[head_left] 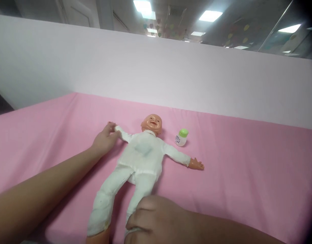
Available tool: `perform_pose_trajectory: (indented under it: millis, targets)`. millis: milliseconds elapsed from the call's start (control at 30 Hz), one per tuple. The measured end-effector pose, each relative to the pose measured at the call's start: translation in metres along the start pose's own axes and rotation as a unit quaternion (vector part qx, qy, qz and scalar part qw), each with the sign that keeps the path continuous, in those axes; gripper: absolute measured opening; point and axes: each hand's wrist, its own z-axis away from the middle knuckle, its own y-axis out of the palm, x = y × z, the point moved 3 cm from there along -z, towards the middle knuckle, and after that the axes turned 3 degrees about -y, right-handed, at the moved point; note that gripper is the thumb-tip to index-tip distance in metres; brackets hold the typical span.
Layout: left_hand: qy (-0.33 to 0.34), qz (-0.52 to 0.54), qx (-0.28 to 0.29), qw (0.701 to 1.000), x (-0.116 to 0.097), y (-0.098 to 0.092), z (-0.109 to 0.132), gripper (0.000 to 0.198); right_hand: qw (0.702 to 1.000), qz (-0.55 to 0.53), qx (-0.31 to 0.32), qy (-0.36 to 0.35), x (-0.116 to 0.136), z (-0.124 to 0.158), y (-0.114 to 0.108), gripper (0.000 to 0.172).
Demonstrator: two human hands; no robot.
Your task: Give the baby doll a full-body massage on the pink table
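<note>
A baby doll (143, 152) with a white cloth body lies face up on a pink sheet (234, 176), arms spread and head toward the wall. My left hand (105, 138) is closed round the doll's hand at the end of its outstretched arm on the left of the view. At the bottom, my right hand (156, 220) has its fingers curled over the doll's lower leg on the right side, hiding that foot. Beside the doll's head stands a small clear bottle (181, 138) with a green cap and a printed label, touched by neither hand.
Behind the pink surface rises a plain white wall panel (156, 71). Above it, glass shows ceiling lights and small coloured decorations. The doll's other arm (181, 156) stretches out to the right, below the bottle.
</note>
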Motion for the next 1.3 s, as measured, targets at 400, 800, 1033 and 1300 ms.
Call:
perform_pose_trajectory:
  millis: [400,800,1033,1300]
  targets:
    - [0.513,-0.134,0.154,0.834,-0.050,0.009,0.068,0.072,0.942,0.100,-0.278,0.156,0.001,0.011,-0.054,0.021]
    - [0.497,-0.125,0.186,0.839,-0.050,0.014,0.071,0.075,0.911,0.066,-0.262,0.312,-0.069,0.037,-0.033,0.052]
    - [0.296,-0.063,0.055,0.951,-0.040,0.005,0.042,0.067,0.931,0.091,-0.293,0.198,-0.027,0.019,-0.047,0.038]
    - [0.013,-0.101,0.065,0.993,-0.012,0.005,0.011,0.071,0.997,0.078,0.013,0.026,0.006,0.000,-0.010,0.018]
